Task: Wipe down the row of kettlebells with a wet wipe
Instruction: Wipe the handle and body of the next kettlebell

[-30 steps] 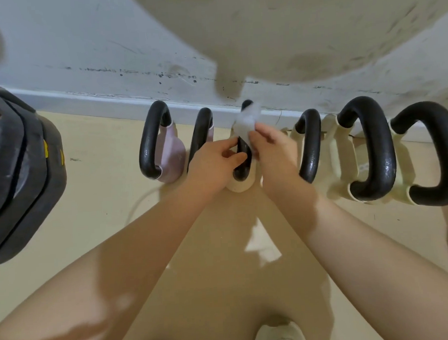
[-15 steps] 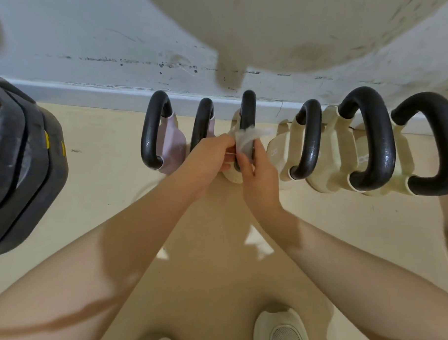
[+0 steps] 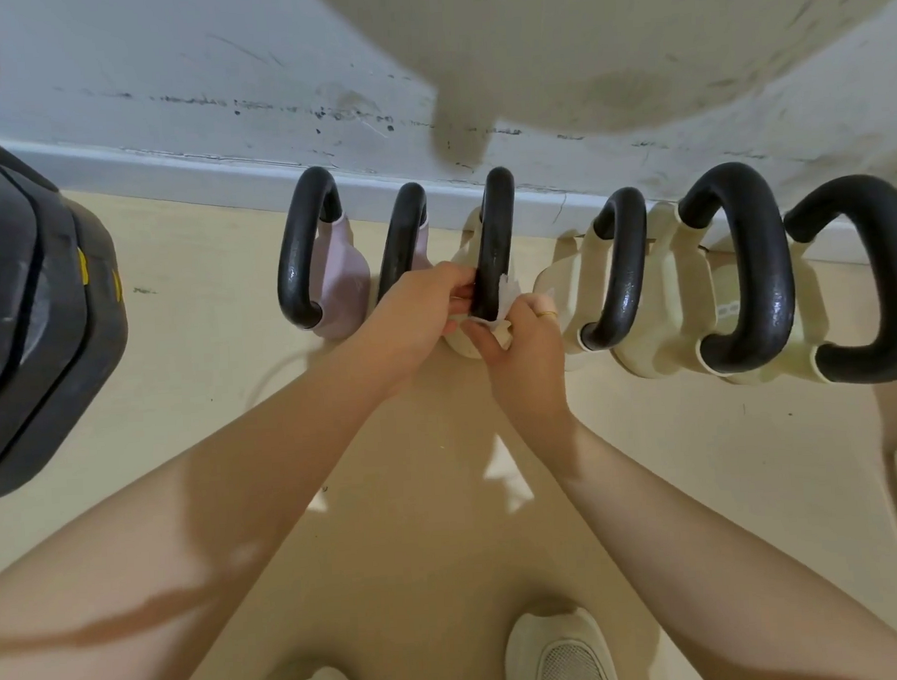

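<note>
White wet wipe (image 3: pixel 497 321) wraps the near end of the third kettlebell handle (image 3: pixel 494 237), pinched by both hands: left hand (image 3: pixel 419 318), right hand (image 3: pixel 527 354). Handle runs 12–6 o'clock; unwiped kettlebells (image 3: pixel 655 300) lie at 3 o'clock, nearer the right hand.

You're looking down at a beige floor (image 3: pixel 190 351), some scuffs on it. Far side: white wall (image 3: pixel 167 69), scratched and stained, with pale skirting board (image 3: pixel 172 169) along its base. Stack of black weight plates (image 3: pixel 29 317) at left. Light patches on floor near centre.
</note>
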Demonstrator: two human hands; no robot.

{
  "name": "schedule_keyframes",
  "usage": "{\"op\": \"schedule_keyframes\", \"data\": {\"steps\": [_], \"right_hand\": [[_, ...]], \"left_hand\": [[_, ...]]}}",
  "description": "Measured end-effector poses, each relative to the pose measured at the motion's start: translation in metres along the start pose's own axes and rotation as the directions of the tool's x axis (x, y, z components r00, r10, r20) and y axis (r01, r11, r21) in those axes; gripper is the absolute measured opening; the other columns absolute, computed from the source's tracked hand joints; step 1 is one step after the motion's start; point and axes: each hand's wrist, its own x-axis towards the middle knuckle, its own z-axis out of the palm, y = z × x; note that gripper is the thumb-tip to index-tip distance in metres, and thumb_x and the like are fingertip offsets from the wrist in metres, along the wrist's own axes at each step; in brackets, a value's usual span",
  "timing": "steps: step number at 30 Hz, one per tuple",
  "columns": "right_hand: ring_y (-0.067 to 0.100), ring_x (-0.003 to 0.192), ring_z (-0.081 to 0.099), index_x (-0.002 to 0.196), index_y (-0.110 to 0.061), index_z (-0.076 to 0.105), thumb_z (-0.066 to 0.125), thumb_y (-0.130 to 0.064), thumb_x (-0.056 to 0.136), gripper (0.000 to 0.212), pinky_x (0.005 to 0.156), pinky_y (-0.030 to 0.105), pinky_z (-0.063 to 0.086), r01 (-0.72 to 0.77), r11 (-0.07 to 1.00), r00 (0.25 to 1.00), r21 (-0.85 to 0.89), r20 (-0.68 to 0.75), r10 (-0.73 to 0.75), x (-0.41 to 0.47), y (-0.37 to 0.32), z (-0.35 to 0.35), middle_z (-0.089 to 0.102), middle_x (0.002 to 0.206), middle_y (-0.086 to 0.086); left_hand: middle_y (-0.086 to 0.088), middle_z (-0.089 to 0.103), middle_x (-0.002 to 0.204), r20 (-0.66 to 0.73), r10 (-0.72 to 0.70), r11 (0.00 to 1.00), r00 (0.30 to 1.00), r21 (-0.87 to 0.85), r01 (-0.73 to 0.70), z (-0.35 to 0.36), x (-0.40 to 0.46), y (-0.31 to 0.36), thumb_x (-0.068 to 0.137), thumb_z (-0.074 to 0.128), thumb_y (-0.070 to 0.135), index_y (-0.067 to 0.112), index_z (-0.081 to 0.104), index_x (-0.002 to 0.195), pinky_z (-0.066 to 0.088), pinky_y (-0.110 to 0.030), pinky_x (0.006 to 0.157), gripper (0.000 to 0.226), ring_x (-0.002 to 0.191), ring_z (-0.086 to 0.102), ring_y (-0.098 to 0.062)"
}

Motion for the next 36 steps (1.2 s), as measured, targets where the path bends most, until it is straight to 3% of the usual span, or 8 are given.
{"op": "schedule_keyframes", "data": {"steps": [4, 7, 10, 16, 21, 31, 33, 36], "right_hand": [[0.009, 0.072, 0.050, 0.101, -0.004, 0.053, 0.068, -0.019, 0.081, 0.029, 0.064, 0.007, 0.039, 0.000, 1.000, 1.000, 0.018, 0.030, -0.001, 0.014, -0.011, -0.002, 0.049, 0.089, 0.004], [0.023, 0.098, 0.057, 0.144, -0.020, 0.024, 0.062, -0.027, 0.085, 0.071, 0.084, 0.031, 0.049, 0.117, 0.993, 0.992, -0.018, 0.047, -0.116, 0.023, -0.016, -0.004, 0.051, 0.111, 0.011], [0.013, 0.136, 0.031, 0.148, -0.011, 0.018, 0.048, -0.026, 0.095, 0.063, 0.114, 0.037, 0.027, 0.215, 0.961, 0.977, -0.175, 0.031, -0.212, 0.020, -0.020, -0.005, 0.031, 0.146, 0.000], [0.044, 0.138, 0.022, 0.138, 0.006, 0.035, 0.044, -0.024, 0.095, 0.053, 0.115, 0.049, 0.022, 0.631, 0.578, 0.760, -0.517, 0.262, -0.594, 0.025, -0.006, 0.002, 0.033, 0.146, 0.028], [0.026, 0.145, 0.012, 0.145, -0.006, 0.021, 0.044, -0.023, 0.096, 0.057, 0.118, 0.042, 0.016, 0.563, 0.652, 0.824, -0.507, 0.285, -0.490, 0.058, -0.031, -0.019, 0.020, 0.156, 0.013], [0.027, 0.112, 0.061, 0.101, -0.005, 0.064, 0.016, -0.016, 0.098, 0.049, 0.104, 0.039, 0.042, 0.881, -0.173, 0.260, -0.439, 0.757, -0.600, 0.067, -0.003, -0.037, 0.065, 0.120, 0.011], [0.029, 0.106, 0.062, 0.093, -0.011, 0.067, 0.016, -0.019, 0.098, 0.052, 0.106, 0.042, 0.037, 0.871, -0.203, 0.275, -0.448, 0.786, -0.554, 0.071, -0.010, -0.039, 0.069, 0.109, 0.008], [0.032, 0.104, 0.058, 0.086, -0.011, 0.067, 0.027, -0.027, 0.092, 0.043, 0.110, 0.048, 0.030, 0.790, -0.216, 0.405, -0.573, 0.754, -0.518, 0.064, -0.016, -0.030, 0.068, 0.092, 0.007]], "left_hand": [[0.005, 0.074, 0.080, -0.025, -0.005, 1.000, 1.000, -0.003, 0.005, 0.001, 0.001, -0.001, 0.092, 0.047, 0.028, 0.023, 0.069, 0.079, 0.047, -0.026, 0.091, 0.026, 0.092, 0.065, -0.010], [-0.004, 0.071, 0.095, -0.032, -0.002, 1.000, 0.999, 0.012, 0.002, -0.001, 0.000, -0.001, 0.091, 0.047, 0.030, 0.020, 0.068, 0.087, 0.046, -0.032, 0.098, 0.024, 0.104, 0.063, -0.018], [0.005, 0.071, 0.091, -0.034, -0.002, 0.999, 0.999, -0.046, 0.000, -0.004, 0.000, -0.001, 0.093, 0.042, 0.029, 0.022, 0.067, 0.090, 0.049, -0.030, 0.092, 0.026, 0.097, 0.065, -0.012], [0.001, 0.069, 0.105, -0.025, 0.020, 0.995, 0.999, -0.095, -0.022, -0.009, 0.000, -0.006, 0.097, 0.027, 0.040, 0.023, 0.062, 0.106, 0.053, -0.026, 0.082, 0.039, 0.098, 0.066, -0.012], [-0.004, 0.062, 0.122, -0.046, -0.011, 0.984, 0.999, -0.178, 0.003, -0.011, 0.002, -0.010, 0.097, 0.025, 0.041, 0.013, 0.044, 0.135, 0.043, -0.036, 0.102, 0.052, 0.111, 0.059, -0.016], [0.003, 0.066, 0.110, -0.126, 0.043, 0.984, 0.991, -0.165, -0.063, 0.003, -0.004, -0.024, 0.096, 0.024, 0.049, 0.019, 0.061, 0.116, 0.046, -0.015, 0.090, 0.052, 0.118, 0.054, -0.010], [-0.017, 0.056, 0.130, -0.165, 0.062, 0.982, 0.984, -0.168, -0.090, 0.007, -0.005, -0.029, 0.097, 0.025, 0.047, 0.007, 0.045, 0.135, 0.037, -0.034, 0.108, 0.058, 0.127, 0.045, -0.022], [0.001, 0.057, 0.093, -0.174, 0.065, 0.968, 0.983, -0.229, -0.105, 0.003, -0.002, -0.029, 0.097, 0.026, 0.045, 0.005, 0.048, 0.128, 0.037, -0.028, 0.102, 0.055, 0.103, 0.052, -0.010]]}}
